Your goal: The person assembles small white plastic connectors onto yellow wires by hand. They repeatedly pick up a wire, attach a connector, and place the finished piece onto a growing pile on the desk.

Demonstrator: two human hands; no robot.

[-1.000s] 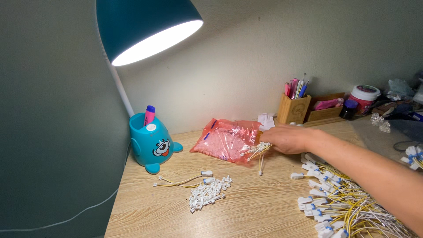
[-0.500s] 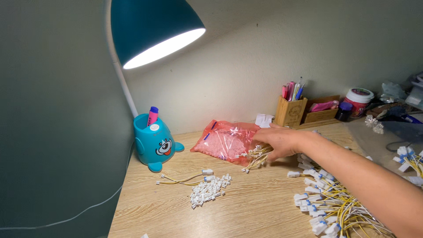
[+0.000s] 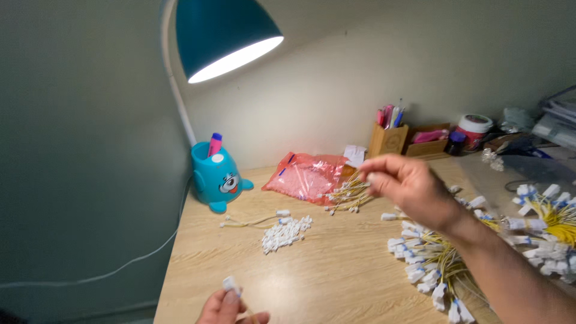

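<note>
My right hand [image 3: 411, 189] is raised a little above the wooden desk [image 3: 336, 282], its thumb and fingers pinched on a thin yellow wire [image 3: 359, 180]. That wire comes up from a small bundle of yellow wires [image 3: 347, 197] lying beside a red plastic bag [image 3: 309, 177]. At the bottom edge, my left hand [image 3: 231, 307] holds a small white connector [image 3: 230, 283] between its fingertips. A pile of small white connectors [image 3: 287, 233] lies between the two hands.
A teal lamp [image 3: 228, 36] shines from above, with a teal cartoon pen pot [image 3: 216, 179] under it. Heaps of yellow wires with white plugs lie at the right [image 3: 429, 264] and far right [image 3: 549, 216]. A wooden pen holder [image 3: 389, 139] and a jar [image 3: 474, 129] stand at the back.
My right hand has lifted off the wire bundle by the red bag and drawn back toward me, pinching a wire. My left hand with a connector has come into view.
</note>
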